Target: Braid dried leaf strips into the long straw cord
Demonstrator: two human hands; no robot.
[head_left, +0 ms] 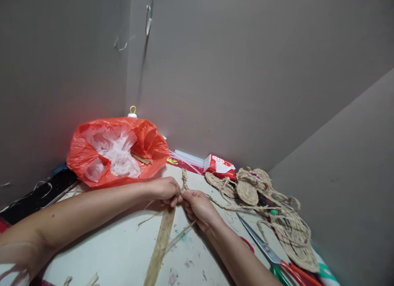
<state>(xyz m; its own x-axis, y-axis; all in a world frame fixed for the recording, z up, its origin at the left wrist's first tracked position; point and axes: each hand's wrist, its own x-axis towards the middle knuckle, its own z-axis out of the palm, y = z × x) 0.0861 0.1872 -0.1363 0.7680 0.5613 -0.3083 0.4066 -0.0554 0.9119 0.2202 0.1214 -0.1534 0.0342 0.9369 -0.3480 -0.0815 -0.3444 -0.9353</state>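
Head view: print on far-left red bag point(80, 150) and far tissue pack point(212, 167) too small to read; left hand point(168, 191), right hand point(197, 206) meet centrally, curled, both pinching near end of straw braid point(184, 179).

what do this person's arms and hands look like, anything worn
The left hand and right hand are bare, with no gloves or watch visible. What looks like a white cloth sleeve with darker streaks shows on the left arm; none on the right.
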